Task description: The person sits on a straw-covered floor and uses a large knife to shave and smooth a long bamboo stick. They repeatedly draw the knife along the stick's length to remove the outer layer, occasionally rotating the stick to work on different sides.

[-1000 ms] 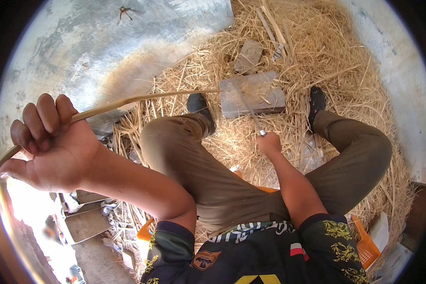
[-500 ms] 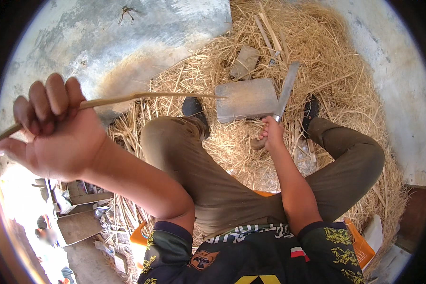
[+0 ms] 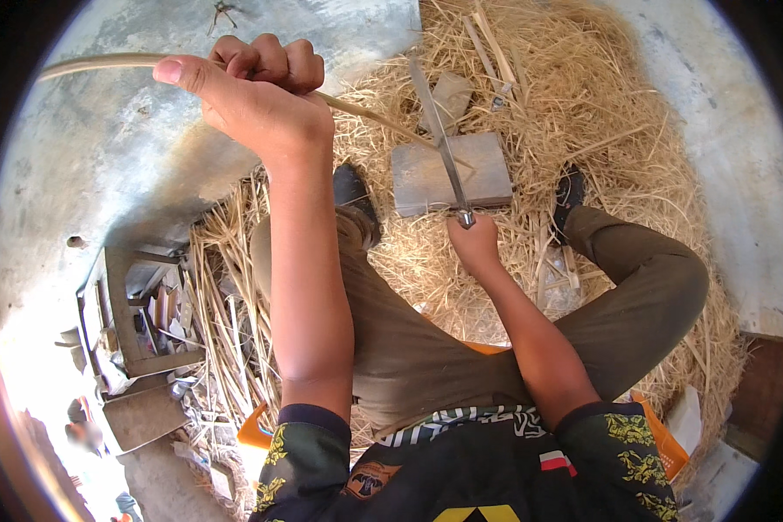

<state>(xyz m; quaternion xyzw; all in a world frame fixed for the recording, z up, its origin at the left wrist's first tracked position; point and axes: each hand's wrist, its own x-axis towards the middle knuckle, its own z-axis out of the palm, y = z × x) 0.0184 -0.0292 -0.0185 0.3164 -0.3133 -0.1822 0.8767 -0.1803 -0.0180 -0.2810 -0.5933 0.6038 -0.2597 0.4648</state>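
Raised at the upper left, my left hand is closed around a long, thin cane-like stick. One end of the stick runs off to the left past my thumb. Its other end slants down to the grey block between my feet. My right hand grips the handle of a long-bladed knife, and the handle is mostly hidden by my fingers. The blade points away from me over the block and crosses the stick near its tip. Whether blade and stick touch I cannot tell.
Straw-like shavings cover the floor around my feet. A smaller stone-like block lies beyond the grey one. Long split strips are heaped by my left knee, beside a wooden frame. Pale walls stand left and right.
My left hand has swung up and right, and the stick now slants down onto the block. My right hand moved left, bringing the blade from beside the block to over it.
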